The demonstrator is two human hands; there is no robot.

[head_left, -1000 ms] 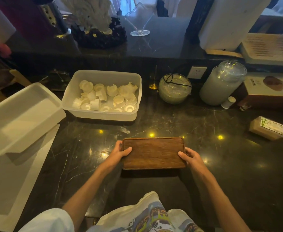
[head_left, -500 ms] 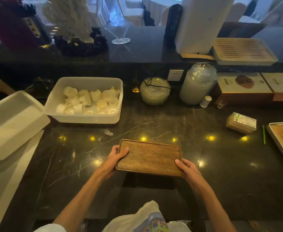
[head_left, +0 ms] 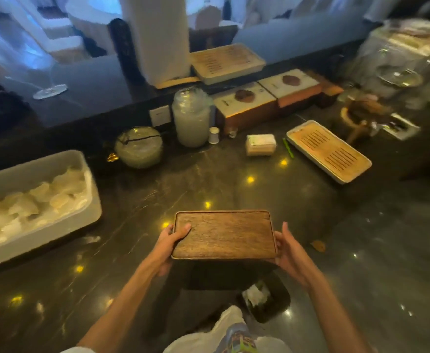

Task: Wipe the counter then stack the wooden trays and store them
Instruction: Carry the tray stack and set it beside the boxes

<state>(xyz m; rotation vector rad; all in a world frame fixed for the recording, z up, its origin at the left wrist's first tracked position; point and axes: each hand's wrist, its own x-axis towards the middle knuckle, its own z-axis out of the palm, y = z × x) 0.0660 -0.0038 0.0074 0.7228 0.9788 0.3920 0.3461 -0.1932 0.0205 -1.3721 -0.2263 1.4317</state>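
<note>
Head view, the only one supplied. The wooden tray (head_left: 224, 234) is held low in front of the body, over the near part of the counter (head_left: 234, 184); the dark shadow beneath suggests it is lifted clear, though contact cannot be ruled out. Whether it is one tray or a stack cannot be told from above. Its long axis runs left to right across the person, with a hand at each short end. The left hand (head_left: 166, 244) grips the left end, thumb laid on the top face and fingers beneath. The right hand (head_left: 289, 250) clasps the right end with fingers curled under the rim. A slatted tray (head_left: 328, 151) lies well apart, ahead and to the right, its long axis diagonal to the held tray; the right hand is the nearer. If that is the stacking partner, the load would likely need to travel right and turn to match. Materials: the held tray is dark, coarse-grained wood, rectangular with rounded corners and a low raised lip. The counter is dark polished stone, veined and reflecting lamps. The slatted tray is pale wood in a light frame. A white plastic bin (head_left: 56, 230) stands to the left.
</note>
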